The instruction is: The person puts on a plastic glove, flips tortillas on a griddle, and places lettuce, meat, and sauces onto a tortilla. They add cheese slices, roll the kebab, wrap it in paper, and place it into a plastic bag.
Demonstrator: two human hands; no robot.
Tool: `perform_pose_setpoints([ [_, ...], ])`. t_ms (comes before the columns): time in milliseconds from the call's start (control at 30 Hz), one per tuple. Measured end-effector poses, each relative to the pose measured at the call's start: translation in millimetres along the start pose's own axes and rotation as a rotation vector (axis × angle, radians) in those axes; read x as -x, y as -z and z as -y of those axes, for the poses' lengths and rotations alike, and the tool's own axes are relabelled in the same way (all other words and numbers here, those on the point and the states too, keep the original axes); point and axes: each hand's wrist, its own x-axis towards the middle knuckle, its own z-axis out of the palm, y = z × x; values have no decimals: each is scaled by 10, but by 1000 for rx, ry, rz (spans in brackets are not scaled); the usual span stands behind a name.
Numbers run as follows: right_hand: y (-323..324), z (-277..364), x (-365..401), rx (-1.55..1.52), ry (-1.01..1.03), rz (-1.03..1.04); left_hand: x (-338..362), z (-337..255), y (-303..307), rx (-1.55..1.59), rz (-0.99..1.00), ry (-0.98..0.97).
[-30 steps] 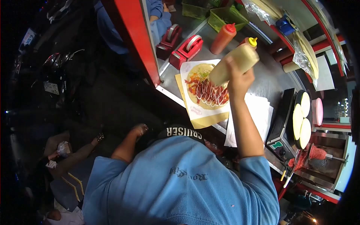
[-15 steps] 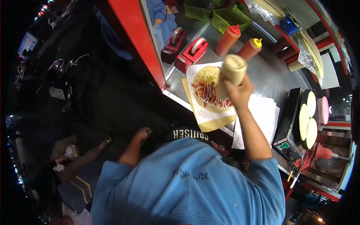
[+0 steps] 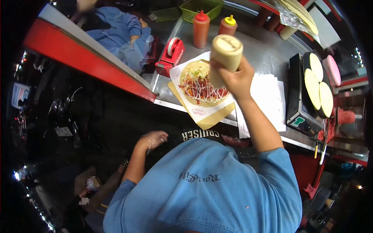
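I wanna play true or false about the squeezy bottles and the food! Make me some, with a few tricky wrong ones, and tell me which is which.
1. The right hand holds a cream-colored bottle. True.
2. The left hand squeezes the red-capped bottle. False: that bottle stands on the counter, with no hand on it.
3. White sauce runs in thin lines over the food on the flatbread. True.
4. The yellow-capped bottle lies on its side. False: it stands upright.
5. Three pale rounds are on the black griddle. True.
6. The flatbread sits straight on the bare counter. False: white paper is under it.
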Motion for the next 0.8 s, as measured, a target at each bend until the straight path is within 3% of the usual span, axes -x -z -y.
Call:
perform_pose_setpoints([
  [67,251,-210,-193,-219,-375,-67,229,-551,204,168,165,-35],
  [100,316,-341,-239,-255,-414,-186,369,-821,276,164,173,-33],
  [133,321,-336,-153,-253,-412,-184,472,-1097,339,283,245,-131],
  [233,269,-372,57,61,9,-35,420,-1649,281,480,319,-367],
  [267,297,-436,-24,57,8,-45,362,-1809,219,566,338,-502],
  [333,396,-641,-208,-207,-362,-210,204,-2122,78,677,319,-555],
  [367,376,-673,-235,-228,-333,-258,63,-2218,-34,752,319,-580],
  [400,304,-661,-173,-392,-302,-193,-32,-2343,-141,741,316,-585],
  [467,274,-646,21,-134,-72,-15,-152,-2581,-308,1196,241,-451],
  [533,382,-675,-23,-56,-27,8,-305,-2754,-428,1397,205,-397],
  [600,479,-927,-149,-366,-339,-162,-322,-3120,-460,1585,130,-238],
  [633,524,-935,-79,-439,-350,-111,-384,-3164,-506,1699,254,-333],
  [667,569,-848,63,-515,-209,-5,-528,-3184,-471,1793,395,-441],
  [700,651,-709,253,-344,-77,77,-700,-3147,-444,1762,557,-656],
  [733,857,-569,386,-160,20,297,-556,-3453,-451,1752,200,-650],
  [767,1064,-431,517,5,154,497,-721,-3482,-423,1805,181,-557],
  [800,1391,-268,552,61,191,704,-884,-3391,-348,1684,170,-653],
])
